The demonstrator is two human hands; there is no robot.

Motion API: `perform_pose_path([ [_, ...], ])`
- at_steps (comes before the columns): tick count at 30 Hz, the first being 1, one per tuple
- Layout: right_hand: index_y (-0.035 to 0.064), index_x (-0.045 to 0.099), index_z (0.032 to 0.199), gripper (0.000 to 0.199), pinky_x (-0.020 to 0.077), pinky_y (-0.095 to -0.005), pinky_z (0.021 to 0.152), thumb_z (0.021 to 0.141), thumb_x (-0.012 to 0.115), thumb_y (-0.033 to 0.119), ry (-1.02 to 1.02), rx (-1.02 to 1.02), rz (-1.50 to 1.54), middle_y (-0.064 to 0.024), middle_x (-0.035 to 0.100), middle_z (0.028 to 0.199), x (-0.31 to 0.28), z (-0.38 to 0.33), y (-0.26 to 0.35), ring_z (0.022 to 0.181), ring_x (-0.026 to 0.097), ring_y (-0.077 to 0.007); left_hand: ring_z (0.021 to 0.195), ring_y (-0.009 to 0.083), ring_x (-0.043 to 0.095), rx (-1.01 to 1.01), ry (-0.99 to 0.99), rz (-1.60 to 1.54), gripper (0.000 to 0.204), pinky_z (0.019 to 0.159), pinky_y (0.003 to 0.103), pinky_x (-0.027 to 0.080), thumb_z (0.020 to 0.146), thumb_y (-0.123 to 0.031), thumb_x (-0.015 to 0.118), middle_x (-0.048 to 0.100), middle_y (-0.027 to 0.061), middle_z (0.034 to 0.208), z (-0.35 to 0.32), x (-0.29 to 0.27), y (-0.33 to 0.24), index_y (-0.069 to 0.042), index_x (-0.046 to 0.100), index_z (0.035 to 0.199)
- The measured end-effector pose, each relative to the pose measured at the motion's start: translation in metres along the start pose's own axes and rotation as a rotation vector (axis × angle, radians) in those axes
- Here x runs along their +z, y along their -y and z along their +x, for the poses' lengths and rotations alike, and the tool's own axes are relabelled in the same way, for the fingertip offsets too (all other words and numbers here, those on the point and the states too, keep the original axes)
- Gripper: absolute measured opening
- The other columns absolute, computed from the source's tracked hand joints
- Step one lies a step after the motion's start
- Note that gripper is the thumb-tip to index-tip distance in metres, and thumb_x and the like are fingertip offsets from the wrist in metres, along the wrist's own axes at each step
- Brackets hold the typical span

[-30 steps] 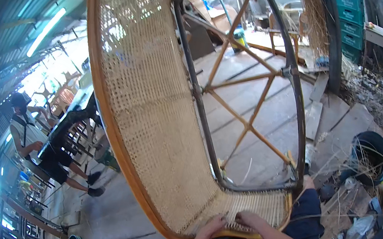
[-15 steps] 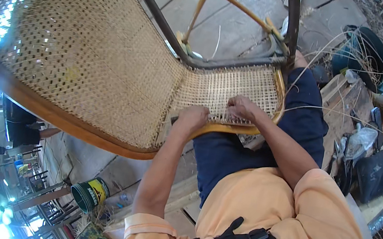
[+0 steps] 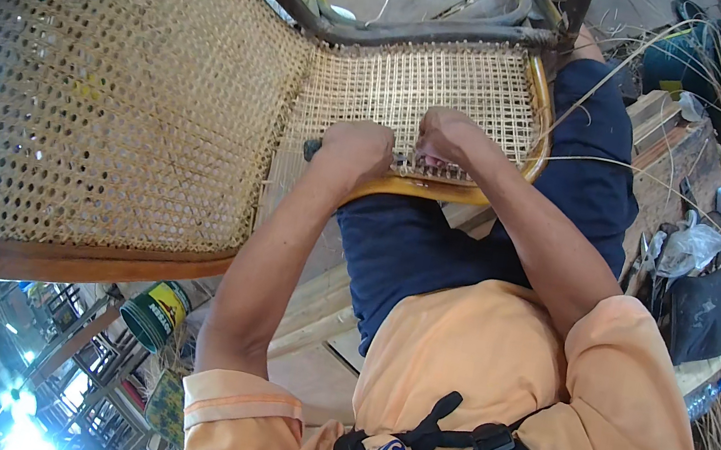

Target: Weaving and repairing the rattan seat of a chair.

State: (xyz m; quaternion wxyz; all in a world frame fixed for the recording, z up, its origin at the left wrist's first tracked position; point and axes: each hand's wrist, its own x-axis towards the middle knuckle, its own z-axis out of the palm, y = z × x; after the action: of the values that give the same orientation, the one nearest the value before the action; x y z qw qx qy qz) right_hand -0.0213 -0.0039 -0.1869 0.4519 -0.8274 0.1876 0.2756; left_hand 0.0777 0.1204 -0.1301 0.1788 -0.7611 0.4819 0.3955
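Standing leftmost: large woven panel (image 3: 147, 75), meshed to its wooden rim (image 3: 78, 262), seemingly done.
Left hand (image 3: 359, 147): closed around a dark tool (image 3: 311, 149), at the small panel's worker-side edge.
Small panel (image 3: 424, 74): open lattice, apparently unfinished along that edge.
Right hand (image 3: 448, 137): fingers bunched narrow there; from here I can't tell their grip.

"Where's room for the right hand (image 3: 448, 137)?"
"Over the woven panel's (image 3: 490, 80) far right corner"
"In the way?"
"The left hand (image 3: 359, 144) at the near edge, a dark bar (image 3: 440, 33) along the far, loose strands (image 3: 600, 160) right"
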Motion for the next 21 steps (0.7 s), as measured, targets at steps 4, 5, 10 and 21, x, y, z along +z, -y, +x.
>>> perform_pose_path([
  [4, 0.0015, 0.068, 0.069, 0.011, 0.05, -0.0401, 0.062, 0.067, 0.061, 0.008, 0.109, 0.108, 0.113, -0.0196, 0.063, 0.07, -0.009, 0.001, 0.004, 0.067, 0.065, -0.0321, 0.082, 0.0343, 0.063, 0.013, -0.003, -0.022, 0.025, 0.074, 0.043, 0.05, 0.08, -0.025, 0.053, 0.065, 0.0182, 0.086, 0.005, -0.003, -0.002, -0.006, 0.067, 0.086],
  [5, 0.0015, 0.068, 0.069, 0.011, 0.05, -0.0401, 0.062, 0.067, 0.061, 0.008, 0.121, 0.113, 0.112, -0.0196, 0.063, 0.07, -0.01, -0.001, 0.006, 0.067, 0.065, -0.0321, 0.082, 0.0346, 0.063, 0.02, -0.006, -0.057, 0.025, 0.074, 0.044, 0.049, 0.08, -0.026, 0.053, 0.065, 0.019, 0.086, 0.007, -0.002, -0.001, -0.005, 0.067, 0.086],
  [10, 0.0011, 0.07, 0.08, 0.015, 0.0504, -0.0405, 0.071, 0.066, 0.064, 0.005, 0.169, 0.233, -0.052, -0.0221, 0.064, 0.083, -0.015, 0.003, 0.02, 0.082, 0.065, -0.0324, 0.076, 0.0361, 0.061, 0.188, -0.042, -0.275, 0.027, 0.071, 0.044, 0.049, 0.079, -0.026, 0.052, 0.063, 0.0214, 0.081, 0.006, 0.007, 0.019, -0.003, 0.065, 0.082],
  [21, -0.0007, 0.066, 0.084, 0.019, 0.0488, -0.0358, 0.064, 0.073, 0.057, 0.013, 0.094, 0.043, 0.069, -0.0173, 0.063, 0.075, -0.006, -0.005, -0.007, 0.069, 0.062, -0.0269, 0.073, 0.0341, 0.062, 0.134, 0.031, -0.32, 0.027, 0.068, 0.044, 0.049, 0.078, -0.029, 0.055, 0.063, 0.019, 0.076, 0.009, 0.001, 0.017, -0.004, 0.066, 0.079],
])
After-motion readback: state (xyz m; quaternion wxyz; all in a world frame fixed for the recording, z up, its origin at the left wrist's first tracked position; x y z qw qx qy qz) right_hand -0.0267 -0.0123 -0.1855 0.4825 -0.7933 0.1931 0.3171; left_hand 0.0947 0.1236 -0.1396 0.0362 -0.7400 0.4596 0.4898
